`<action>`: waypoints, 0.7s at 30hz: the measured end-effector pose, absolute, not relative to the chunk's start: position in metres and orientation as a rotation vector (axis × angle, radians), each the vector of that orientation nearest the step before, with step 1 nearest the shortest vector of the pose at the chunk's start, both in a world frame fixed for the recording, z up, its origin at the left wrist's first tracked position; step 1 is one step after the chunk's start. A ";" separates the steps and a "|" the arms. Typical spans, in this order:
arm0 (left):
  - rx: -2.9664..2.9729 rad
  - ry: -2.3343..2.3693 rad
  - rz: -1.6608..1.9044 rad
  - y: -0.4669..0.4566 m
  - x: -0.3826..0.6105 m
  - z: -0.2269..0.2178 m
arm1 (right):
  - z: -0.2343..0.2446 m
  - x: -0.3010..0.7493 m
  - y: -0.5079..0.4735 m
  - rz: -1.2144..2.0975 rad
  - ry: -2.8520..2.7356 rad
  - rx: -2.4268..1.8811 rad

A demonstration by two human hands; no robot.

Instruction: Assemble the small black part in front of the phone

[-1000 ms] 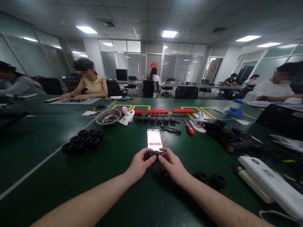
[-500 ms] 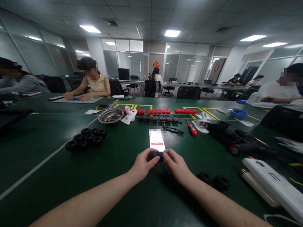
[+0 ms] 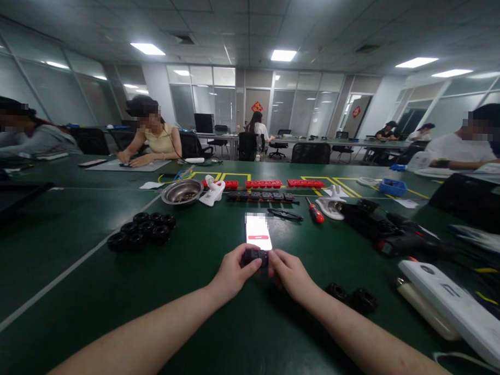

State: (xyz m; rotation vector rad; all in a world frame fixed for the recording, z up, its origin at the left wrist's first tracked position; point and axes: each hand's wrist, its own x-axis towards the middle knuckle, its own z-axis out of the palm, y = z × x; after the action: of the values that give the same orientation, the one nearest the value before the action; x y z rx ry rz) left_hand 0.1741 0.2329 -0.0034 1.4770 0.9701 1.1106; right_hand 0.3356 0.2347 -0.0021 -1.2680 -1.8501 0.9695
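Note:
My left hand (image 3: 235, 272) is closed around a small black blocky part (image 3: 256, 257), thumb in front and fingers behind. My right hand (image 3: 290, 271) is at the part's right end, its thumb and forefinger pinched together and slightly blurred. What that pinch holds, if anything, is too small to make out. Just beyond the hands lies a phone (image 3: 258, 234) with a bright white screen and a red button on it. Eyeglasses (image 3: 285, 215) rest behind the phone. To the right of my right forearm sit two black ring-shaped wheels (image 3: 364, 300).
Several black wheels (image 3: 144, 230) are grouped at left. Behind stand a metal bowl (image 3: 182, 191) with small parts, red trays (image 3: 263, 184), a row of black parts (image 3: 261, 196), and a red screwdriver (image 3: 316, 213). A white device (image 3: 454, 309) lies right. Co-workers sit around.
My right fingers have shifted slightly at the black part's end, and the part has turned a little in my left hand. The co-worker's hands at the left mat have moved closer together.

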 end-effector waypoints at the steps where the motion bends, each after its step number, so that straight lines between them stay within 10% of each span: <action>1: 1.478 0.967 1.100 0.233 0.174 -0.005 | -0.003 0.335 0.236 1.003 -1.854 -1.271; 21: 1.371 0.973 0.969 0.240 0.177 -0.011 | 0.006 0.336 0.227 0.633 -2.063 -1.136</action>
State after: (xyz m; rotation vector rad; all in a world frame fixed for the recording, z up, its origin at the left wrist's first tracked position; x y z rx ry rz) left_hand 0.1769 0.2402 -0.0107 1.3711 0.9730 0.9689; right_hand 0.3363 0.2272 0.0058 -1.1361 -2.0631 0.6331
